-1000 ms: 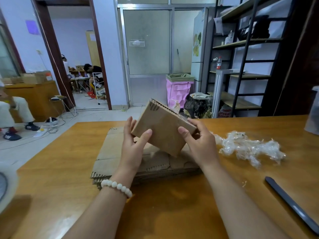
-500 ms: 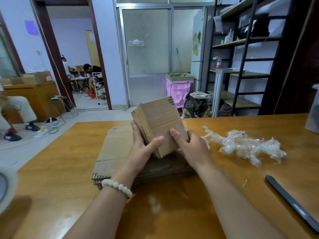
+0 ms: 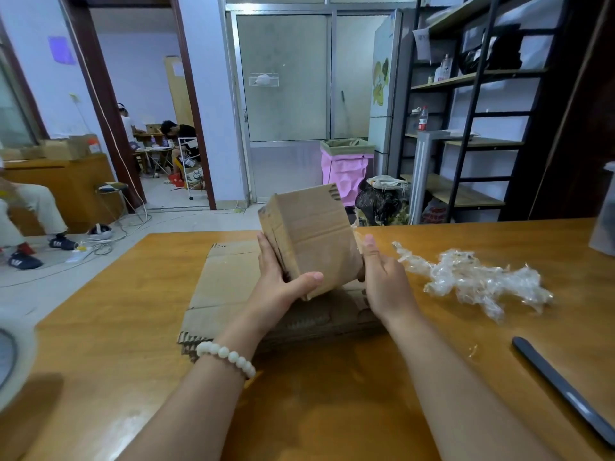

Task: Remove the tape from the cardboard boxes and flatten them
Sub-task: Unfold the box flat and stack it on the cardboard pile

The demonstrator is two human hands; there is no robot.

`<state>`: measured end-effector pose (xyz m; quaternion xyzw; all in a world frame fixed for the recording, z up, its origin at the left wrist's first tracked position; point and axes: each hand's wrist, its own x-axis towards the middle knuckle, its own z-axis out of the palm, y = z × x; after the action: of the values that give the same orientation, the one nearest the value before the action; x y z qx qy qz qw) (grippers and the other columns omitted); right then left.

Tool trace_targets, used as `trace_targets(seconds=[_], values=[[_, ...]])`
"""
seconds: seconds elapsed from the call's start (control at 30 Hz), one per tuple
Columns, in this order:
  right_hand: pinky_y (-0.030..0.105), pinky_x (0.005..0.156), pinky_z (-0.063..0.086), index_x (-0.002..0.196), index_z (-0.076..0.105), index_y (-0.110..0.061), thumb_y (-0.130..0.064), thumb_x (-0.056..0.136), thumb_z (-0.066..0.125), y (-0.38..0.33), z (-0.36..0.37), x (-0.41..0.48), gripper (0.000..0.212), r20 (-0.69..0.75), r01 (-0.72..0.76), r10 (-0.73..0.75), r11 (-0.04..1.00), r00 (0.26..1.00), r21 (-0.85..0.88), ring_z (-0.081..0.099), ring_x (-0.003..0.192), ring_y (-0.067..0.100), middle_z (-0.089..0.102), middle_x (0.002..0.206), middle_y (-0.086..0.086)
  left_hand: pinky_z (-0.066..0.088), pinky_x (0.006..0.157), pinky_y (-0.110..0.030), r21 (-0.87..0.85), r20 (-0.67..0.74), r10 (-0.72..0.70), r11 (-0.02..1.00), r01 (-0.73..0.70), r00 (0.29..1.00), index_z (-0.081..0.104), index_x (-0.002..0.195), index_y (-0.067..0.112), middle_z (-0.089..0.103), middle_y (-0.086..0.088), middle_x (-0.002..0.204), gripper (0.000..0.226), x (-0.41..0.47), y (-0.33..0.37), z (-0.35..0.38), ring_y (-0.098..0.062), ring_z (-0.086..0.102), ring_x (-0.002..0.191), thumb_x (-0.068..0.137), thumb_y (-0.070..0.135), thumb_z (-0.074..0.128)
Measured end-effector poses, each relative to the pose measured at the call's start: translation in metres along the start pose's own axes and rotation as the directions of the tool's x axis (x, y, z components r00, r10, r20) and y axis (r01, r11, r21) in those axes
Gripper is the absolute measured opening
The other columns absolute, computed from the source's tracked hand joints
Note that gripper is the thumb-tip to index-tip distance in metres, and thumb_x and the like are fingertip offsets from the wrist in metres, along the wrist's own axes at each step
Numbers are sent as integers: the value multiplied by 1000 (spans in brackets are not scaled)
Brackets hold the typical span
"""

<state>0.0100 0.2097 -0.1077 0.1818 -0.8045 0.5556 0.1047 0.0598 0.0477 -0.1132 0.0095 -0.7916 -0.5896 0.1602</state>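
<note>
The left hand (image 3: 283, 284) grips the small box (image 3: 309, 234), thumb on its front, and holds it just above the flat cardboard pile (image 3: 226, 287), likely to look for tape. The right hand (image 3: 382, 281) is at the box's right side. Its fingers are hidden, so its grip cannot be told. The crumpled tape (image 3: 472, 277) lies right of the pile.

The cardboard box (image 3: 312, 234) at frame centre is plain brown, with dark stripes at its upper right corner. The flattened cardboard (image 3: 226, 287) below it is the same brown. The bench (image 3: 332, 410) is glossy orange-brown wood. The crumpled tape (image 3: 476, 277) at right is clear and whitish, the bracelet (image 3: 226, 356) white-beaded, and the lower-right tool (image 3: 562, 390) dark grey.
</note>
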Motion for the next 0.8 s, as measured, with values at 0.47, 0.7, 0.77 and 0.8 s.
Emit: trace_targets(seconds=[0.47, 0.7, 0.77, 0.8], values=[[38, 81, 49, 100, 62, -5, -48, 100, 26, 4, 4, 6, 56, 27, 9, -9, 1000, 1000, -22, 59, 90, 24, 63, 93, 5, 32, 109, -29, -54, -35, 17, 998, -19, 999, -26, 148, 31, 12, 6, 157, 146, 1, 0, 0, -16, 29, 138, 42, 57, 70], [46, 82, 50, 93, 62, -7, -73, 73, 42, -3, 2, 0, 72, 85, 56, -55, 998, 995, 1, 60, 90, 25, 64, 96, 9, 33, 115, -41, -59, -57, 13, 998, -16, 998, -25, 149, 32, 17, 1, 157, 145, 2, -3, 1, -20, 32, 139, 45, 58, 73], [51, 86, 49, 90, 64, 0, -68, 75, 43, -1, 3, 5, 73, 99, 36, -44, 996, 994, 86, 60, 90, 27, 63, 94, 13, 34, 114, -43, -91, -65, 8, 996, -14, 998, -22, 150, 31, 20, -2, 157, 144, 3, -4, -1, -21, 34, 138, 45, 57, 73], [51, 88, 48, 89, 64, 3, -66, 77, 42, 0, 3, 7, 73, 112, 37, -48, 994, 992, 103, 59, 91, 26, 63, 95, 12, 34, 114, -43, -103, -66, 11, 995, -18, 998, -21, 151, 31, 21, -2, 157, 144, 3, -4, -1, -22, 35, 137, 45, 57, 73]])
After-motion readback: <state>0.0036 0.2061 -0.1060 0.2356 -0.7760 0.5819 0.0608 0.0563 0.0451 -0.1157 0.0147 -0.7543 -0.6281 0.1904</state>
